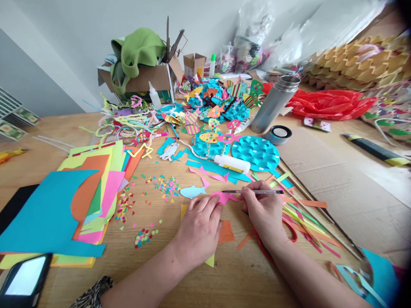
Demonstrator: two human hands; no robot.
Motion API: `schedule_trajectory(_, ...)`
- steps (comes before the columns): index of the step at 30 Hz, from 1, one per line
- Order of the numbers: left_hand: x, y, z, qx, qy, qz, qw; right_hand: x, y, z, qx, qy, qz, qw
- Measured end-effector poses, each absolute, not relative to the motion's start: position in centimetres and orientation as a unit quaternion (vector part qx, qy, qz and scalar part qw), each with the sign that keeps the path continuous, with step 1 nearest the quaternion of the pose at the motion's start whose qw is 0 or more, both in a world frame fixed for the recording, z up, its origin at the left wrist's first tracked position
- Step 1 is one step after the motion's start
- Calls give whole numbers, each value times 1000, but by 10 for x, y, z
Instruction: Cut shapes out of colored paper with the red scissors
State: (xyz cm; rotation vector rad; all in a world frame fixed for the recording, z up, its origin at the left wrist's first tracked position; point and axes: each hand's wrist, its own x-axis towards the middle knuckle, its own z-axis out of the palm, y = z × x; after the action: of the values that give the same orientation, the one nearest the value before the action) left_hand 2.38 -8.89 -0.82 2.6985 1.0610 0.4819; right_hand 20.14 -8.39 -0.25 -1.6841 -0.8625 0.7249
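My right hand (261, 209) is closed round a slim dark pen (268, 192), whose tip reaches left to a pink paper fish (225, 197). Holding that fish against the table is my left hand (201, 224), its fingers close together and partly covering it. A light blue paper fish (192, 191) lies just beyond my left fingers. Orange paper (226, 231) with a drawn outline sticks out beside my left hand, and a yellow piece (183, 210) shows under it. Red-handled scissors (290, 229) lie partly hidden under my right hand and wrist.
Coloured paper sheets (38, 209) are stacked at left, near a phone (24, 280). Paper confetti (165, 186) lies in small heaps. Ahead are a glue bottle (233, 164), blue egg-tray pieces (255, 153) and a steel flask (274, 105). Paper strips (308, 226), sticks and cardboard (340, 171) lie at right.
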Motion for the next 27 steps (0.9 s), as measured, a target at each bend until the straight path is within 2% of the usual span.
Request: schedule_trajectory(27,24,-89,-8,913,361,160,102,201,-83,-2,-709,-370,292,524)
